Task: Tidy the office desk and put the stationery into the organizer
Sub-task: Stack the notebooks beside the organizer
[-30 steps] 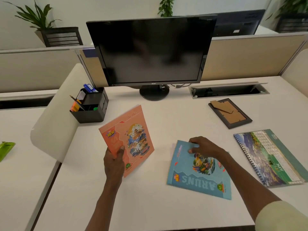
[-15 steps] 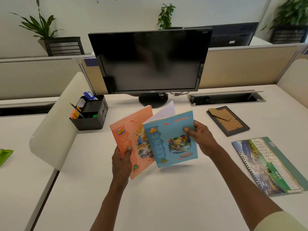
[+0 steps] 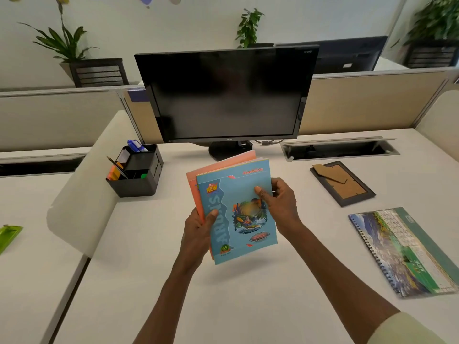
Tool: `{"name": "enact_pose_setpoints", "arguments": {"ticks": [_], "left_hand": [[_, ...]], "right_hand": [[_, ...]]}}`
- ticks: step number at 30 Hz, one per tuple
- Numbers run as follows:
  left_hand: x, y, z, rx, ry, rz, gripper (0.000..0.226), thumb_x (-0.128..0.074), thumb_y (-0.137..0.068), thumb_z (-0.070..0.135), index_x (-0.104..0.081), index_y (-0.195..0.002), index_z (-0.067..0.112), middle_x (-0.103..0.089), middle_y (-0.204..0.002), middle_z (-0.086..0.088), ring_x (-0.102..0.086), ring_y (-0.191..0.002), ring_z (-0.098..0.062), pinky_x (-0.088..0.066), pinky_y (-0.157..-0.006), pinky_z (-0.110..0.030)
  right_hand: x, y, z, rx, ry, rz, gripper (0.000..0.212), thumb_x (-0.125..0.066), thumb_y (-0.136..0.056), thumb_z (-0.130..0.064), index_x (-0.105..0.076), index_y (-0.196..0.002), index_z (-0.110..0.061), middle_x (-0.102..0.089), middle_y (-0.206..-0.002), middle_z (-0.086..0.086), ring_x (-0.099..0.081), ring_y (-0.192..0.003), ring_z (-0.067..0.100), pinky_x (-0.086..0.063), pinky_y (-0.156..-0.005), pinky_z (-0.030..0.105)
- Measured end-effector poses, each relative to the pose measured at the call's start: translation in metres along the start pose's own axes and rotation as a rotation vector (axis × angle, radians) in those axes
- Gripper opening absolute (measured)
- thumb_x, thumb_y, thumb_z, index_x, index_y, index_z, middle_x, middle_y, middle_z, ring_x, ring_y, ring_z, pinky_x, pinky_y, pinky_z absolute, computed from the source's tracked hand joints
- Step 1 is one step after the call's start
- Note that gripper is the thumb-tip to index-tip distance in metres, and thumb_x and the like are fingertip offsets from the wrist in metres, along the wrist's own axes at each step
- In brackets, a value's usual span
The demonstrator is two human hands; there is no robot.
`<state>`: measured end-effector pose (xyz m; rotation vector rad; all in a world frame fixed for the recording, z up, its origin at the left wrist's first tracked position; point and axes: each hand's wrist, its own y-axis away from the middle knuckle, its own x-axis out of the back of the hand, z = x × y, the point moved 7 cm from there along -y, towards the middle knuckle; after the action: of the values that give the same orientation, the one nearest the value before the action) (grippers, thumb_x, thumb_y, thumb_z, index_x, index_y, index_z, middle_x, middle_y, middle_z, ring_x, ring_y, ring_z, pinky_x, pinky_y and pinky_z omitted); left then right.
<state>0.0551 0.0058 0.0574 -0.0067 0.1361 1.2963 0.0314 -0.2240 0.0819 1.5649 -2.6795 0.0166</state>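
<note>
Two notebooks held stacked above the surface (image 3: 248, 306), blue notebook (image 3: 238, 212) over orange notebook (image 3: 198, 180). Left hand (image 3: 197, 234) grips the lower left edge of both; right hand (image 3: 280, 202) pinches the blue one's right edge. Organizer (image 3: 139, 173) stands well left, pens inside.

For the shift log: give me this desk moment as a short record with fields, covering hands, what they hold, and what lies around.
left hand: left hand grips the lower left edge of both notebooks
right hand: right hand pinches the right edge of the blue notebook
stack: blue notebook lies over the orange notebook, held above the desk
organizer: black organizer at left, pens inside
right of the hands: picture frame face down, spiral calendar flat
behind: monitor, screen dark
</note>
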Motion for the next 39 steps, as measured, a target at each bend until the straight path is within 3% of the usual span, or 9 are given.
{"name": "enact_pose_setpoints", "arguments": {"ticks": [3, 6, 8, 12, 20, 25, 32, 39], "left_hand": [[-0.001, -0.006, -0.001, 0.021, -0.025, -0.006, 0.022, -0.055, -0.097, 0.027, -0.058, -0.119, 0.023, -0.073, -0.111, 0.000, -0.072, -0.095, -0.026, -0.061, -0.075, -0.040], [-0.004, -0.012, -0.003, 0.030, -0.076, -0.033, 0.023, -0.056, -0.097, 0.026, -0.057, -0.120, 0.025, -0.072, -0.112, -0.001, -0.072, -0.095, -0.025, -0.060, -0.078, -0.043], [-0.004, -0.016, -0.004, 0.021, -0.123, -0.038, 0.023, -0.056, -0.097, 0.024, -0.057, -0.120, 0.023, -0.072, -0.112, -0.001, -0.071, -0.097, -0.025, -0.058, -0.084, -0.051], [-0.007, -0.023, -0.005, 0.012, -0.211, -0.060, 0.022, -0.053, -0.099, 0.019, -0.057, -0.121, 0.021, -0.069, -0.118, -0.004, -0.068, -0.105, -0.026, -0.051, -0.093, -0.055], [0.001, -0.028, -0.007, -0.002, -0.212, -0.023, 0.026, -0.062, -0.094, 0.020, -0.058, -0.119, 0.025, -0.070, -0.115, 0.005, -0.068, -0.104, -0.015, -0.054, -0.093, -0.048], [0.002, -0.032, -0.012, 0.014, -0.207, -0.005, 0.024, -0.059, -0.096, 0.020, -0.056, -0.119, 0.025, -0.070, -0.114, 0.004, -0.068, -0.102, -0.018, -0.055, -0.090, -0.049], [0.000, -0.039, -0.016, 0.032, -0.196, -0.009, 0.025, -0.056, -0.097, 0.025, -0.053, -0.122, 0.026, -0.068, -0.116, 0.005, -0.069, -0.101, -0.018, -0.060, -0.078, -0.037], [0.001, -0.035, -0.030, 0.037, -0.223, -0.028, 0.032, -0.057, -0.097, 0.016, -0.051, -0.127, 0.027, -0.067, -0.118, 0.007, -0.066, -0.107, -0.015, -0.056, -0.089, -0.039]], "right_hand": [[-0.001, -0.002, 0.003, -0.048, 0.015, -0.080, 0.064, -0.083, -0.070, -0.037, -0.047, -0.122, -0.027, -0.062, -0.112, -0.010, -0.067, -0.093, 0.011, -0.057, -0.063, 0.022], [-0.005, -0.003, 0.015, -0.145, -0.066, -0.244, 0.049, -0.084, -0.069, -0.027, -0.059, -0.112, -0.024, -0.072, -0.109, -0.001, -0.072, -0.088, 0.017, -0.059, -0.066, 0.028], [-0.002, -0.003, 0.019, -0.131, -0.109, -0.241, 0.037, -0.082, -0.071, -0.015, -0.065, -0.104, -0.021, -0.074, -0.104, 0.001, -0.073, -0.087, 0.019, -0.061, -0.068, 0.031], [-0.001, -0.002, 0.026, -0.082, -0.175, -0.200, 0.033, -0.077, -0.074, -0.003, -0.068, -0.102, -0.019, -0.075, -0.101, 0.002, -0.072, -0.088, 0.024, -0.059, -0.069, 0.031], [-0.010, 0.001, 0.033, -0.062, -0.108, -0.194, 0.037, -0.080, -0.072, -0.010, -0.067, -0.104, -0.023, -0.075, -0.100, -0.001, -0.072, -0.090, 0.020, -0.059, -0.071, 0.030], [-0.015, -0.001, 0.035, -0.072, -0.075, -0.164, 0.036, -0.080, -0.073, -0.009, -0.067, -0.101, -0.027, -0.075, -0.099, -0.004, -0.071, -0.091, 0.019, -0.060, -0.074, 0.032], [-0.017, -0.008, 0.036, -0.078, -0.032, -0.130, 0.039, -0.081, -0.070, -0.017, -0.064, -0.104, -0.029, -0.074, -0.100, -0.006, -0.071, -0.090, 0.017, -0.060, -0.076, 0.037], [-0.021, -0.002, 0.062, -0.130, 0.033, -0.105, 0.041, -0.075, -0.079, -0.009, -0.057, -0.112, -0.025, -0.071, -0.105, -0.005, -0.069, -0.096, 0.015, -0.058, -0.081, 0.035]]}}
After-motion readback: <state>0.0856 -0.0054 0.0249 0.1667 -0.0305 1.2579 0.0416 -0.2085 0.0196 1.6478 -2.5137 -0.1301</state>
